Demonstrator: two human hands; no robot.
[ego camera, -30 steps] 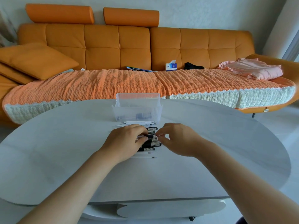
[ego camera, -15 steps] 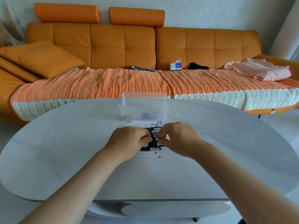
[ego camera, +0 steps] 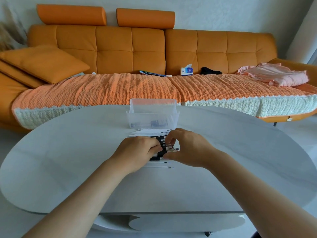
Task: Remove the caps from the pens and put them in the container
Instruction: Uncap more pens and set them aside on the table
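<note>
A white oval table (ego camera: pixel 68 169) bears a clear ribbed plastic container (ego camera: pixel 152 117) near its far edge; white pens (ego camera: pixel 151 132), some black-capped, lie side by side in a row just before it.

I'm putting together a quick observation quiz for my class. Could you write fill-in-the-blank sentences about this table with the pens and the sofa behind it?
1. The clear container stands on the white ____, just beyond the pens.
2. The left hand and right hand grip pens whose caps are ____.
3. At the right end of the orange sofa lies a large cloth coloured ____.
Missing words: table; black; pink.
</note>
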